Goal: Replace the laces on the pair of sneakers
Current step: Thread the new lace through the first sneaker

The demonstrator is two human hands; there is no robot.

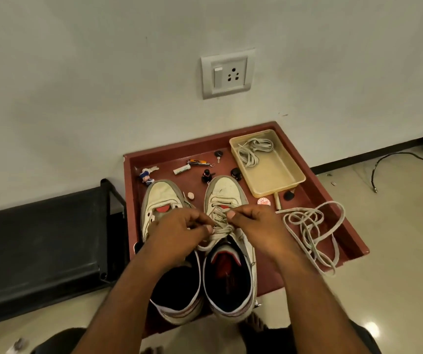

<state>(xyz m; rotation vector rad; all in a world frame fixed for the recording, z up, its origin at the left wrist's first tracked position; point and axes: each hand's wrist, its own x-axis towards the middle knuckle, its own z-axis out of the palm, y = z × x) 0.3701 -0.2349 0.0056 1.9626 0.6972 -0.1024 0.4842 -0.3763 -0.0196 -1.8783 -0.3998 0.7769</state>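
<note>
Where wall (77,72) meets floor (396,238), tray (307,200).

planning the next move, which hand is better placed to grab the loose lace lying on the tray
Right. The right hand is nearer the loose lace, which lies to its right; the left hand would have to cross the laced sneaker.
</note>
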